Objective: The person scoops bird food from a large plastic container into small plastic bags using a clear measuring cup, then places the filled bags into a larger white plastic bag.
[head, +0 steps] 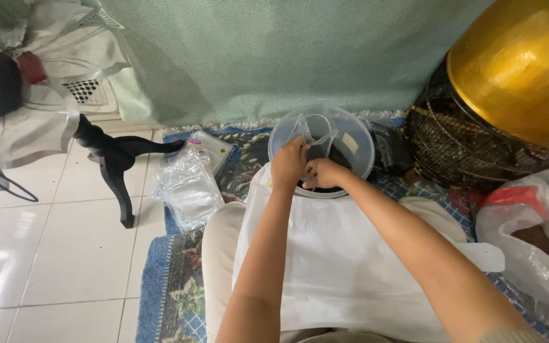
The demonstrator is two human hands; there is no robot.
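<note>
The left hand [289, 162] pinches the mouth of a small clear plastic bag [312, 134], holding it open over a round translucent bucket [357, 159] on the far side of the lap. The right hand [323, 173] is curled just beside it at the bucket's near rim, fingers bent inward as if gripping something dark from inside; what it grips is too hidden to tell. This looks like the filling step: a bag held open while dark stuff from the bucket goes in. The next move seems to call for a steady bag mouth and a careful tip. A white cloth [351, 254] covers the lap. To the left, a stack of clear bags [189, 184] lies on the patterned rug [173, 286]; a wire basket [459, 152] stands right.
</note>
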